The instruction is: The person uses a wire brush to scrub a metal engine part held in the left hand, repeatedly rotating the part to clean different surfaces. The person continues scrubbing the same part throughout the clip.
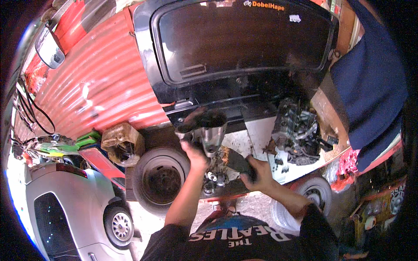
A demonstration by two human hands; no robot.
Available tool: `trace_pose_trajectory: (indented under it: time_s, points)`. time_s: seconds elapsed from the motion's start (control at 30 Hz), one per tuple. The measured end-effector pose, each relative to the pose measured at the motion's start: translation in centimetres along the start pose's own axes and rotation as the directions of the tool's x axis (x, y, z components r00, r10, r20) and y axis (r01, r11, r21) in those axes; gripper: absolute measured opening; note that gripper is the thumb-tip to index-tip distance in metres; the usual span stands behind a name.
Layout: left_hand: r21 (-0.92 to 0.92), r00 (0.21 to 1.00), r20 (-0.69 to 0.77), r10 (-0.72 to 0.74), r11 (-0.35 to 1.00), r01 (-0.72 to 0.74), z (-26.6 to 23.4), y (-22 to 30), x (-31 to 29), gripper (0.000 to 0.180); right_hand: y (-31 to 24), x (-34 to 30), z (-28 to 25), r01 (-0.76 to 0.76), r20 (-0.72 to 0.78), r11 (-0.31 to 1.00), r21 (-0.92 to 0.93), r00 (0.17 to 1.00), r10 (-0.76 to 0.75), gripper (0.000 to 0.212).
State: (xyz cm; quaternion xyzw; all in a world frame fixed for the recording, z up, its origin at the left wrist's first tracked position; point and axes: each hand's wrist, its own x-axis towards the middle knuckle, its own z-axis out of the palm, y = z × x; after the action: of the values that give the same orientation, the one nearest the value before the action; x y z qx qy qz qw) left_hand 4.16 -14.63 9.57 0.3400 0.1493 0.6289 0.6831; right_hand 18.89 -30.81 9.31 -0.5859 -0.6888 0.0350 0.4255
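Note:
In the middle of the view my left hand (196, 154) grips a grey metal engine part (213, 135) from its left side. The part has rounded, tube-like sections and a dark upper end, and is tilted in the air above the bench. My right hand (259, 175) is closed around a dark grey flat piece (237, 162), whose kind I cannot make out. That piece is held just right of and below the metal part; whether they touch is unclear. Small metal parts (211, 182) lie on the bench below, between my forearms.
A greasy engine assembly (298, 132) sits on the bench at right. Left of my hands stand a wheel (161, 176) and a cut-open container (123, 143). A black vehicle tailgate (239, 43) rises behind the bench. Another wheel (313, 193) is below right; a silver car (74, 209) stands lower left.

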Motion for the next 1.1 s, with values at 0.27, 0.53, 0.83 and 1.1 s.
trace_pose_trajectory:
  time_s: [0.27,0.53,0.83,1.1]
  points:
    - [0.129,0.99,0.087,0.109,0.984,-0.119,2.8,0.8,0.4,0.098,-0.2,-0.1,1.3,-0.015,-0.128,0.982,0.186,0.991,0.039,0.025]
    - [0.121,0.958,0.239,0.16,0.974,-0.193,2.9,-1.2,0.2,0.097,-0.1,-0.7,1.8,-0.186,-0.089,0.935,0.3,0.971,0.222,0.034]
    - [0.279,0.833,0.436,0.342,0.828,-0.486,2.6,-2.6,1.4,0.104,0.3,-0.8,0.9,-0.021,-0.24,0.977,0.214,0.968,0.074,0.034]
    - [0.303,0.768,0.5,0.401,0.749,-0.588,2.8,-2.6,1.5,0.099,1.2,-1.9,0.3,-0.179,-0.075,0.972,0.152,0.978,0.192,0.032]
